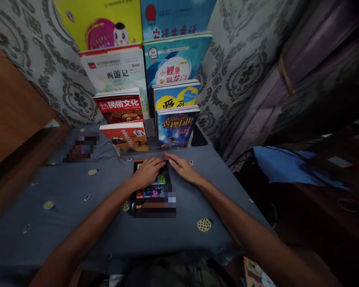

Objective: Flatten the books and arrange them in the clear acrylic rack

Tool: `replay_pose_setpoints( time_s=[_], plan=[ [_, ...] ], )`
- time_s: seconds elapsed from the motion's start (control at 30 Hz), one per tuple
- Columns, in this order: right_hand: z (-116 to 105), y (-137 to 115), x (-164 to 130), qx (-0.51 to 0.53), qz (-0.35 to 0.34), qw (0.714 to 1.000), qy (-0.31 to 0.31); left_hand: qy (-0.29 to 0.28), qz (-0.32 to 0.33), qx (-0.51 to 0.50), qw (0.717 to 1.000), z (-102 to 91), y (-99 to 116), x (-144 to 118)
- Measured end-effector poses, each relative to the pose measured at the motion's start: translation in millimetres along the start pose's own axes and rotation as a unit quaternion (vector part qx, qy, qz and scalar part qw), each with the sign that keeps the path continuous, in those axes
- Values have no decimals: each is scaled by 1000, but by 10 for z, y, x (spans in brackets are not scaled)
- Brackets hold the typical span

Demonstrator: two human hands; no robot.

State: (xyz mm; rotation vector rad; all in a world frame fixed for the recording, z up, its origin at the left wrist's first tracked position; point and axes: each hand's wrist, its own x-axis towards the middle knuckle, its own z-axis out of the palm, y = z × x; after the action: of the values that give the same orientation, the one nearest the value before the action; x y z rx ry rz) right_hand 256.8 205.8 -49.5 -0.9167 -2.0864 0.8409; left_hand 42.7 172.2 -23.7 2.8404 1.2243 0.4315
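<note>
A dark book with a colourful cover lies flat on the grey-blue patterned cloth in front of me. My left hand rests palm down on its upper left part. My right hand lies on its far right corner, fingers pointing left toward the left hand. Whether either hand grips the book's far edge cannot be told. Just beyond the hands stand two stepped rows of books, the nearest a red-and-white one and a blue one.
More books climb in tiers against the patterned wall behind. A wooden board is at left. A dark phone-like slab lies beside the blue book. At right hang curtains with a blue cloth below.
</note>
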Motion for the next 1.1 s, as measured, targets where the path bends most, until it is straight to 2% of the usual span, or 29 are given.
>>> replay_pose_setpoints(
  time_s=[0.3, 0.9, 1.1],
  plan=[
    [14, 19, -13, 3, 0, 1000, -6, 16, 81, -54, 995, 10, 56, -91],
    [22, -44, -19, 0, -4, 1000, -14, -31, 112, -86, 989, -123, 433, -444],
    [31, -39, -16, -3, -7, 1000, -13, -43, 142, -106, 983, -182, 570, -562]
  ],
)
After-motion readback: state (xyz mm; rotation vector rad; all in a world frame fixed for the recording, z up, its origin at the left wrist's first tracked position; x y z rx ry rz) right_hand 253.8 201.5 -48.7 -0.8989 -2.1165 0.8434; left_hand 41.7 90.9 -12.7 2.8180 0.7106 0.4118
